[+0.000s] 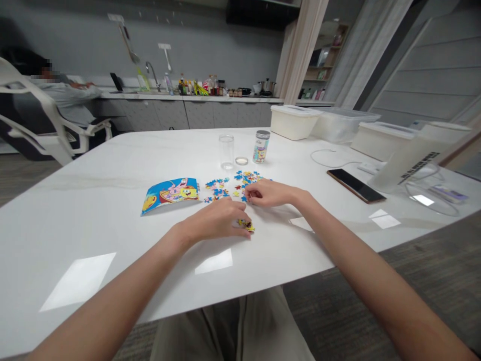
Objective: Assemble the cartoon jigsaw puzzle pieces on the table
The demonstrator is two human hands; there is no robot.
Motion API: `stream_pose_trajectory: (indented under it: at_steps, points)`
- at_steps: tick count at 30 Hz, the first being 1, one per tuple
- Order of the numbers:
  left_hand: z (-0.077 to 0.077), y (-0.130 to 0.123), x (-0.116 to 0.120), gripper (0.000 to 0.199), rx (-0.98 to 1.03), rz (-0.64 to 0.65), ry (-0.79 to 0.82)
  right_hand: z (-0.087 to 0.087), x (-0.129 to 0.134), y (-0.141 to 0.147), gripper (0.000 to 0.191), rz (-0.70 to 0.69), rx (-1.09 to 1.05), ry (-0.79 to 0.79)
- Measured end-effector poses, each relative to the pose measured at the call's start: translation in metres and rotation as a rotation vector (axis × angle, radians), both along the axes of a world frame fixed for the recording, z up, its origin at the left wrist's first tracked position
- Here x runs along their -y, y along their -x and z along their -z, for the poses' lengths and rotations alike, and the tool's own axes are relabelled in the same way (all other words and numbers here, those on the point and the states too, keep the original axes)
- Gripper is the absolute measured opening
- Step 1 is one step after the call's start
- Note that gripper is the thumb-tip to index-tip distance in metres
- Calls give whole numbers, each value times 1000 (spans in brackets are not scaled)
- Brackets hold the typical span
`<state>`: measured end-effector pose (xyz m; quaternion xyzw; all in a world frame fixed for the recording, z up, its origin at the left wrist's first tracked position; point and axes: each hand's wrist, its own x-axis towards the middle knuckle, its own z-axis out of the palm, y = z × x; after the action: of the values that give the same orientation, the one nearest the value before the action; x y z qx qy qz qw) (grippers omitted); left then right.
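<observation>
My left hand curls around a small cluster of yellow puzzle pieces low over the white table, thumb on the near side. Just beyond it, my right hand is closed at the near edge of a loose pile of puzzle pieces; whatever lies between its fingertips is hidden. More loose blue and pink pieces lie to the left of that pile. A curled picture sheet with yellow and pink cartoon figures on blue rests left of the pieces.
Behind the pieces stand a clear jar, its lid and a cartoon-labelled jar. At right are a phone, a leaning white bottle, cables and storage boxes. A person sits far left.
</observation>
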<state>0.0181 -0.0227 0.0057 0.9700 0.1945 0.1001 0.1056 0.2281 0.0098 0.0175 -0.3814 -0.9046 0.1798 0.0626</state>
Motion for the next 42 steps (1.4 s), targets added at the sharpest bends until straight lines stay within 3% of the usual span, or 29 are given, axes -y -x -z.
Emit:
stream_pose_trajectory:
  at_steps: [8, 13, 19, 42]
  points:
    - [-1, 3, 0, 19, 6, 5, 4, -5, 5, 3, 10, -29, -40, 38]
    - [-1, 1, 1, 18, 26, -1, 14, -4, 7, 5, 6, -102, -63, 152]
    - [0, -1, 3, 16, 27, 5, 21, -4, 8, 5, 16, -125, -10, 261]
    - [1, -5, 7, 12, 37, -85, 36, -2, 8, 5, 22, -138, 11, 292]
